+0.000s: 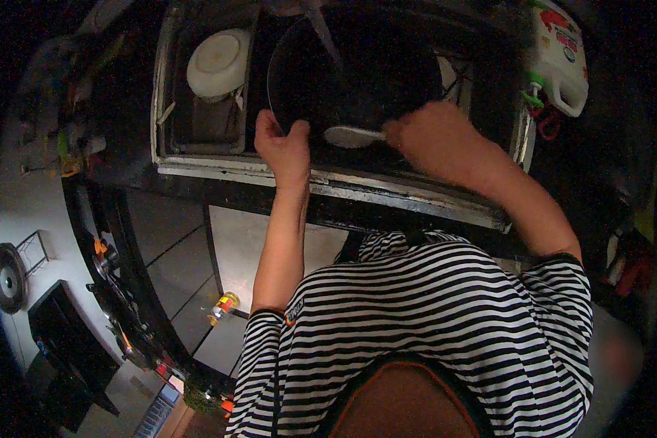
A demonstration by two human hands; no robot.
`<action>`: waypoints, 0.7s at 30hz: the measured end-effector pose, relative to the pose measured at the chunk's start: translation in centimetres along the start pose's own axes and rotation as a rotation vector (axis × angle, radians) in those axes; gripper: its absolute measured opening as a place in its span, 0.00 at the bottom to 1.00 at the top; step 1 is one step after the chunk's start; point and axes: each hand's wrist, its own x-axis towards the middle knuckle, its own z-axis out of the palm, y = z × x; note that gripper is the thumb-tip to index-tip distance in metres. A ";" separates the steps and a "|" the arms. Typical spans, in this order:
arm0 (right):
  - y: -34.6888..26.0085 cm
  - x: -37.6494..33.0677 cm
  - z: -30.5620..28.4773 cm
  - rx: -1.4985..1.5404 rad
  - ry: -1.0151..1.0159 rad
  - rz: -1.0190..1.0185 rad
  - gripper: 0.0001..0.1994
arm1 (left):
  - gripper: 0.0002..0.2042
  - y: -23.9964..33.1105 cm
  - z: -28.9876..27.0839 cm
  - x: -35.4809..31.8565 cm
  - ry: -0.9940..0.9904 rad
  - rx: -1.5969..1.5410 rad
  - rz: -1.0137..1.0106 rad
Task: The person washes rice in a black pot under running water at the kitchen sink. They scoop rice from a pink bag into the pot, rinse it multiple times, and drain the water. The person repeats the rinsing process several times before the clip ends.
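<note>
Pan (372,77) in LH (284,150), wht utensil (352,136) in RH (432,136)

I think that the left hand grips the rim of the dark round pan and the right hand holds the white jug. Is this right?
Not quite. The head view shows the right hand holding a pale oval-headed utensil, not the white jug. The left hand does grip the rim of the dark round pan.

Upper centre: pan (372,80), matt-looking; spoon-shaped tool (349,137), smooth, material unclear; ledge (230,172), rough, worn. Upper right: jug (566,58), smooth plastic. Lower centre: shirt (431,306), matt cloth.
</note>
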 end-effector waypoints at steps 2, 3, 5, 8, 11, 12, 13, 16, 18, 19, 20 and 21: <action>-0.8 -0.4 -0.6 -0.006 -0.049 -0.002 0.08 | 0.10 0.6 0.3 0.2 0.012 0.044 -0.003; -0.2 0.0 0.3 -0.082 -0.031 -0.008 0.09 | 0.10 0.8 0.4 0.2 0.017 0.066 -0.004; 1.1 1.6 1.6 -0.237 0.014 -0.023 0.10 | 0.10 1.2 0.2 0.0 0.029 0.144 -0.028; 0.4 0.3 -0.4 -0.089 -0.001 -0.071 0.09 | 0.10 1.6 0.1 0.1 0.017 0.119 -0.020; -1.0 -0.6 -0.5 -0.082 -0.038 -0.138 0.08 | 0.10 2.5 0.4 0.0 0.017 0.078 -0.014; -0.5 -0.2 0.4 -0.120 -0.031 -0.103 0.08 | 0.10 2.7 0.5 -0.1 0.023 0.073 -0.015; 0.4 0.5 2.1 -0.159 -0.021 -0.063 0.09 | 0.10 2.5 0.4 -0.2 0.029 0.113 -0.042; 0.5 0.7 1.7 -0.132 -0.016 -0.015 0.07 | 0.10 1.6 0.0 -0.4 0.029 0.155 -0.088; -1.1 0.0 1.3 -0.048 0.010 -0.051 0.07 | 0.10 1.9 -0.2 -0.4 -0.018 0.084 -0.074; -1.8 -0.2 1.1 -0.016 0.048 -0.082 0.07 | 0.10 1.7 -0.2 -0.4 -0.020 0.055 -0.085; -2.2 -0.2 1.1 0.016 0.086 -0.113 0.07 | 0.10 1.2 -0.3 -0.3 -0.023 0.026 -0.097; -2.0 0.3 1.8 0.003 0.085 -0.136 0.07 | 0.10 1.0 -0.3 -0.3 -0.026 -0.004 -0.108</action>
